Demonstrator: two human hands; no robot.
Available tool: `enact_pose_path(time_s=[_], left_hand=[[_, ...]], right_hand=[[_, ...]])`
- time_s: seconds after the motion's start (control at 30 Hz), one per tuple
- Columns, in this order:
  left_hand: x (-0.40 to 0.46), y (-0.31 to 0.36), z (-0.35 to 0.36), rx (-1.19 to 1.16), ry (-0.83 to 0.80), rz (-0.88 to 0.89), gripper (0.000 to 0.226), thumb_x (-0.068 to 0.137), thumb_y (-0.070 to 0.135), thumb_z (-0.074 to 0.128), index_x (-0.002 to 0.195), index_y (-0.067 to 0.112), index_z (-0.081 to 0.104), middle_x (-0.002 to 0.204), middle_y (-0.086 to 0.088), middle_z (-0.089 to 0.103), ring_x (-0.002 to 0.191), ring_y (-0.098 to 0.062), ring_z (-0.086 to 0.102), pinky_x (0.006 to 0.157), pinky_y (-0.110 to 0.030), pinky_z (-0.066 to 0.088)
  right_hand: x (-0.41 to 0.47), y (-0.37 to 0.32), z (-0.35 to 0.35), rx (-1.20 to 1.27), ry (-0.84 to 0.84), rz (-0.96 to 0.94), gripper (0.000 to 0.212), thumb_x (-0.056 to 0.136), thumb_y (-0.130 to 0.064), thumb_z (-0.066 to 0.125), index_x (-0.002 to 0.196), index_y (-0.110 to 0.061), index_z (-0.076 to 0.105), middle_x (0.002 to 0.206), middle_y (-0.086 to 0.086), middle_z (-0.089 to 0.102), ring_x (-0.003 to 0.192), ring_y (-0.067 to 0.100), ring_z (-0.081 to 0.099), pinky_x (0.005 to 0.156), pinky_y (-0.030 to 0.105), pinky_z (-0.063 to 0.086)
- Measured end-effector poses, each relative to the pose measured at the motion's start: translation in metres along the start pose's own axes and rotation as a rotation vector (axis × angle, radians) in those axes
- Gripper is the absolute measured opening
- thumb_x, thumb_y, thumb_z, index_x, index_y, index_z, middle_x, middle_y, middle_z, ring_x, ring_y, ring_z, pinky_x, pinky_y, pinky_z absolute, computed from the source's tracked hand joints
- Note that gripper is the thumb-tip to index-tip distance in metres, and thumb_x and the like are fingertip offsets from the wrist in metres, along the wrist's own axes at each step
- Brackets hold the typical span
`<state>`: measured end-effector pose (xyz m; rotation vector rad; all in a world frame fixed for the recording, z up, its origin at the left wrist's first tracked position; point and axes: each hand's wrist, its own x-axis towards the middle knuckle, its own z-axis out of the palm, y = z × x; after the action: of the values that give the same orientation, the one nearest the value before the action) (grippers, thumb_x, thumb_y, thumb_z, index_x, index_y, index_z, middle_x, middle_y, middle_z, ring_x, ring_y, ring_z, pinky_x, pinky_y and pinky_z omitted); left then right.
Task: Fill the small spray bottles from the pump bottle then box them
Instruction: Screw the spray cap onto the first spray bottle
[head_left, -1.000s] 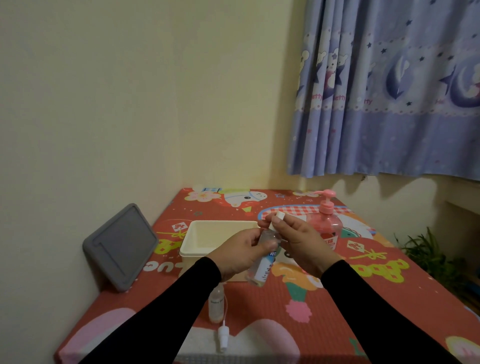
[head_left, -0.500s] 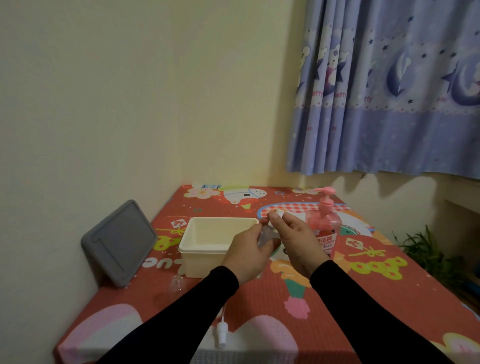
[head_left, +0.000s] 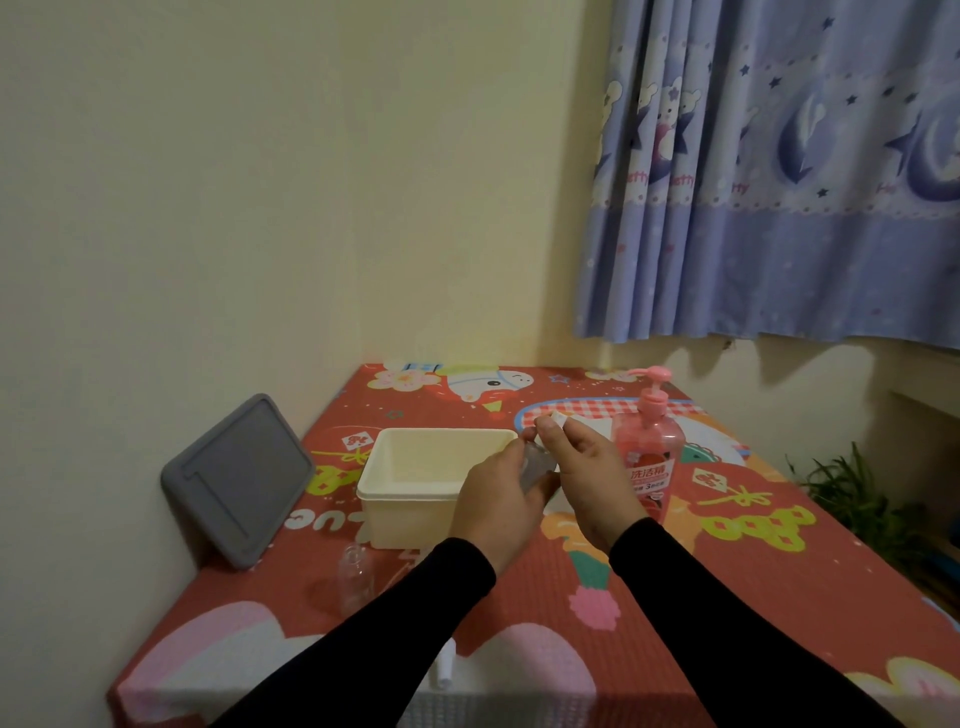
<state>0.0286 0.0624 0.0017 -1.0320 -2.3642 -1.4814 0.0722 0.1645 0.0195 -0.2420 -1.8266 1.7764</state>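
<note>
At the near edge of the tabletop, a white spray cap lies partly hidden behind the left sleeve. Just beyond it, in front of the cream box toward its left corner, a clear empty spray bottle stands upright. Above the tabletop, at the box's right front corner, both hands meet. The left hand curls around a small clear spray bottle, holding it tilted. The right hand pinches the white cap at the top of that bottle between thumb and fingers. Whether the cap is seated on the bottle cannot be told. The box sits open, and its inside shows pale. Right of the box, just behind the right hand, stands the pink pump bottle. Left of the box, a grey lid leans against the wall. Beyond the box, a blue curtain hangs.
</note>
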Motion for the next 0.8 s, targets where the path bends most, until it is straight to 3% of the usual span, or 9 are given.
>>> enact_pose_path(time_s=[0.13, 0.23, 0.3, 0.4, 0.43, 0.5, 0.63, 0.73, 0.8], left_hand=[[0.002, 0.000, -0.004, -0.063, -0.082, -0.094, 0.029, 0.086, 0.040, 0.067, 0.107, 0.021, 0.060, 0.086, 0.012, 0.064, 0.071, 0.000, 0.058, 0.052, -0.006, 0.037], [0.002, -0.003, -0.004, -0.099, -0.117, -0.161, 0.023, 0.084, 0.037, 0.069, 0.101, 0.026, 0.057, 0.087, 0.012, 0.064, 0.076, -0.002, 0.060, 0.055, -0.010, 0.038], [0.000, -0.006, -0.001, -0.112, -0.131, -0.213, 0.025, 0.082, 0.035, 0.072, 0.097, 0.024, 0.055, 0.087, 0.011, 0.065, 0.079, -0.006, 0.062, 0.059, -0.016, 0.042], [-0.006, -0.014, 0.007, -0.108, -0.134, -0.262, 0.026, 0.081, 0.032, 0.072, 0.097, 0.023, 0.055, 0.091, 0.007, 0.067, 0.084, -0.012, 0.063, 0.068, -0.024, 0.048], [-0.009, -0.018, 0.010, -0.102, -0.136, -0.272, 0.024, 0.081, 0.030, 0.071, 0.098, 0.023, 0.055, 0.093, 0.006, 0.067, 0.085, -0.014, 0.064, 0.070, -0.027, 0.048], [-0.015, -0.024, 0.016, -0.089, -0.132, -0.285, 0.022, 0.082, 0.026, 0.068, 0.099, 0.021, 0.057, 0.092, 0.004, 0.068, 0.085, -0.017, 0.063, 0.072, -0.030, 0.047], [-0.028, -0.034, 0.027, -0.064, -0.068, -0.320, 0.012, 0.083, 0.025, 0.064, 0.087, 0.017, 0.055, 0.079, 0.002, 0.063, 0.075, -0.019, 0.059, 0.063, -0.028, 0.042], [-0.037, -0.042, 0.035, -0.045, -0.061, -0.362, 0.015, 0.082, 0.024, 0.064, 0.088, 0.015, 0.054, 0.081, -0.001, 0.063, 0.079, -0.024, 0.060, 0.069, -0.033, 0.046], [-0.041, -0.045, 0.039, -0.040, -0.084, -0.370, 0.017, 0.081, 0.024, 0.064, 0.091, 0.015, 0.053, 0.084, -0.003, 0.063, 0.082, -0.024, 0.061, 0.076, -0.038, 0.049]], right_hand=[[0.002, 0.006, -0.003, -0.033, -0.021, -0.014, 0.044, 0.092, -0.038, 0.061, 0.095, 0.006, 0.061, 0.094, 0.031, 0.060, 0.078, 0.023, 0.059, 0.074, 0.039, 0.048], [0.001, 0.010, -0.004, -0.081, -0.068, -0.035, 0.049, 0.088, -0.046, 0.064, 0.083, 0.003, 0.057, 0.085, 0.031, 0.055, 0.076, 0.021, 0.054, 0.070, 0.039, 0.043], [0.002, 0.018, -0.009, -0.141, -0.107, -0.024, 0.065, 0.082, -0.060, 0.063, 0.090, 0.004, 0.055, 0.083, 0.017, 0.053, 0.081, 0.018, 0.052, 0.072, 0.036, 0.041], [-0.002, 0.025, -0.018, -0.232, -0.129, 0.009, 0.040, 0.094, -0.049, 0.052, 0.122, -0.023, 0.062, 0.112, -0.017, 0.060, 0.103, -0.004, 0.056, 0.090, 0.017, 0.042], [-0.004, 0.027, -0.022, -0.292, -0.120, -0.012, 0.029, 0.097, -0.044, 0.049, 0.121, -0.033, 0.061, 0.112, -0.025, 0.059, 0.103, -0.013, 0.054, 0.088, 0.009, 0.040], [-0.007, 0.035, -0.032, -0.460, -0.114, -0.048, 0.022, 0.099, -0.041, 0.046, 0.114, -0.039, 0.062, 0.110, -0.028, 0.060, 0.104, -0.010, 0.055, 0.086, 0.009, 0.040], [-0.015, 0.062, -0.051, -0.794, -0.101, -0.061, 0.057, 0.093, -0.058, 0.042, 0.136, -0.021, 0.054, 0.138, -0.005, 0.055, 0.126, 0.013, 0.051, 0.103, 0.029, 0.039], [-0.024, 0.075, -0.063, -0.972, -0.156, -0.046, 0.061, 0.093, -0.058, 0.040, 0.141, -0.020, 0.047, 0.148, 0.000, 0.045, 0.136, 0.014, 0.041, 0.109, 0.027, 0.029], [-0.028, 0.083, -0.068, -1.050, -0.191, -0.027, 0.084, 0.082, -0.077, 0.026, 0.143, -0.023, 0.044, 0.152, 0.001, 0.039, 0.141, 0.015, 0.034, 0.111, 0.027, 0.026]])
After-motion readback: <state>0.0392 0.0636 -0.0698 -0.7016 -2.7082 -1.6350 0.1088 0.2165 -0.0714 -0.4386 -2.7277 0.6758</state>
